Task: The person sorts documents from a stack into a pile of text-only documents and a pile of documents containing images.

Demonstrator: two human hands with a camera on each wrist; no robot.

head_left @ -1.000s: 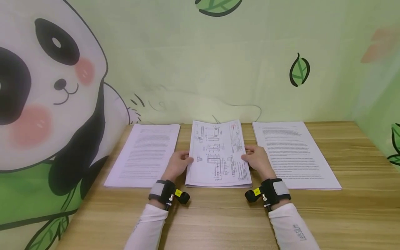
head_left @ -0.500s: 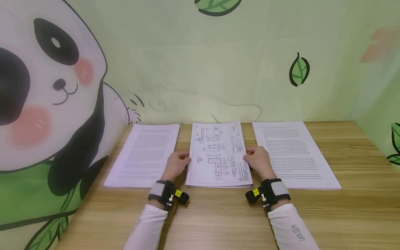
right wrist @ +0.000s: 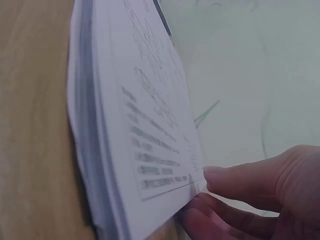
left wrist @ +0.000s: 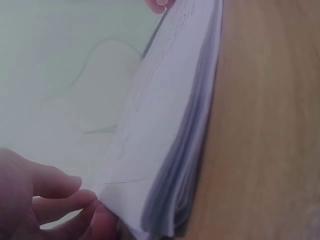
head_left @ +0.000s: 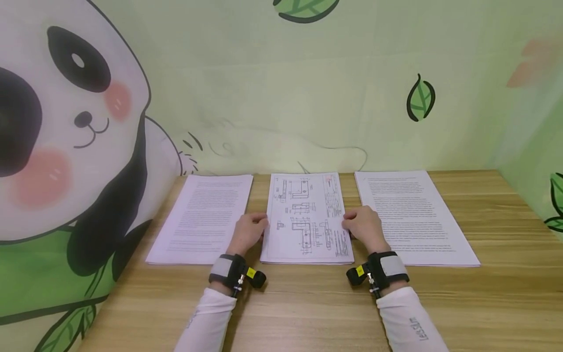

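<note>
A stack of paper [head_left: 308,220] with an L-shaped part drawing on its top sheet lies on the table in the head view. At its left edge my left hand [head_left: 249,230] holds the side, fingertips at the paper. My right hand [head_left: 365,227] grips the opposite edge, with the thumb near the rim. In the left wrist view, the fingers [left wrist: 65,202] meet the corner of the stack, whose sheet edges look slightly fanned. The right wrist view has the thumb [right wrist: 235,180] against the edge and other fingers below it.
To the left lies a stack of text pages [head_left: 202,215], partly behind my left forearm. Another text stack [head_left: 409,220] lies to the right. The wooden table [head_left: 303,313] ends at a green wall cloth [head_left: 272,98] with a panda print.
The middle stack's bowed top sheets have settled flatter and its front edges line up more closely. My thumbs have drawn back from its top face to its side edges.
</note>
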